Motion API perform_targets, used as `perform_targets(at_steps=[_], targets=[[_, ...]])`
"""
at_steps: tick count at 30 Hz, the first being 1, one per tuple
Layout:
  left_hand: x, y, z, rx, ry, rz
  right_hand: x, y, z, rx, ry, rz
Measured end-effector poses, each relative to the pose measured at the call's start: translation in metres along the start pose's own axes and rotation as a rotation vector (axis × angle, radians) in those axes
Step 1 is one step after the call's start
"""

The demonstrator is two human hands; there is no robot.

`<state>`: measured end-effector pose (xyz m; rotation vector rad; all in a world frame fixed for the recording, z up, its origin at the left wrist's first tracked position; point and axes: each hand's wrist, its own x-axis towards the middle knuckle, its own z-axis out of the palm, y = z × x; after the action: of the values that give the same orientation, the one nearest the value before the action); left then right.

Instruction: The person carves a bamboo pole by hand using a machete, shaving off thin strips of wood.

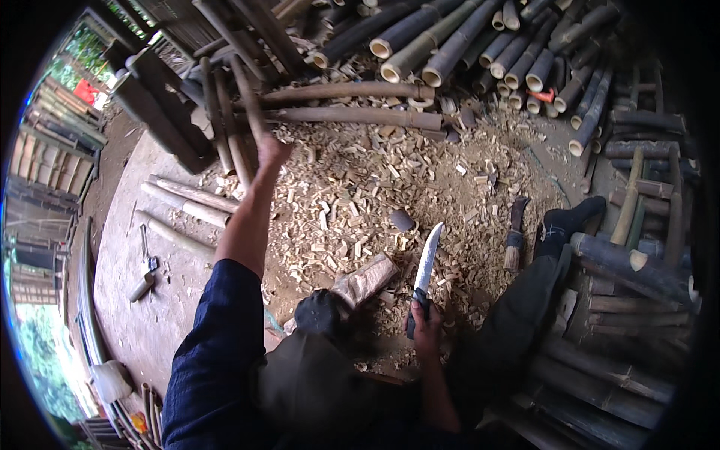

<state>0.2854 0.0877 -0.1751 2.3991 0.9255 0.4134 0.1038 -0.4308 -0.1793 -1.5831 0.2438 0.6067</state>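
While the right hand (426,328) is closed round the dark handle of a knife (430,259), just below and right of centre in the head view, with the blade pointing to the top of the frame, the left hand (274,151), upper left, grips the lower end of a brown pole (248,97). Pole: probably stiff, fairly light, dry rather than slippery, hardly fragile; mid-length hold should balance best. Knife: rigid, likely sharp, handle only. Wood chips (352,187) mid-frame; pale wood block (365,280) left of the blade
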Motion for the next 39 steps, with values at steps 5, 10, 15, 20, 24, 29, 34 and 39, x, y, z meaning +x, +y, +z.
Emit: perform_targets(at_steps=[5, 10, 15, 20, 24, 29, 34, 39], targets=[[0.028, 0.064, 0.014, 0.258, -0.099, -0.282, 0.006, -0.012, 0.01, 0.05, 0.057, 0.031], [0.044, 0.115, 0.069, 0.431, -0.059, 0.47, 0.009, -0.025, 0.024, 0.126, -0.025, 0.101], [0.03, 0.13, 0.104, 0.662, -0.081, 0.501, 0.007, -0.02, 0.012, 0.113, 0.013, 0.076], [0.002, 0.114, 0.074, 0.714, -0.117, 0.661, 0.005, -0.022, 0.012, 0.259, 0.051, 0.108], [-0.019, 0.157, -0.001, 0.305, 0.136, 0.886, -0.001, -0.026, 0.01, 0.293, 0.032, 0.042], [-0.014, 0.201, -0.164, 0.027, 0.404, 0.786, -0.002, -0.017, 0.012, 0.138, -0.099, -0.131], [-0.058, 0.188, -0.306, -0.845, 0.568, 0.714, -0.013, -0.013, 0.006, 0.065, -0.109, -0.216], [-0.117, 0.102, -0.341, -0.971, 1.1, 0.357, -0.027, -0.03, 0.025, -0.05, -0.215, -0.231]])
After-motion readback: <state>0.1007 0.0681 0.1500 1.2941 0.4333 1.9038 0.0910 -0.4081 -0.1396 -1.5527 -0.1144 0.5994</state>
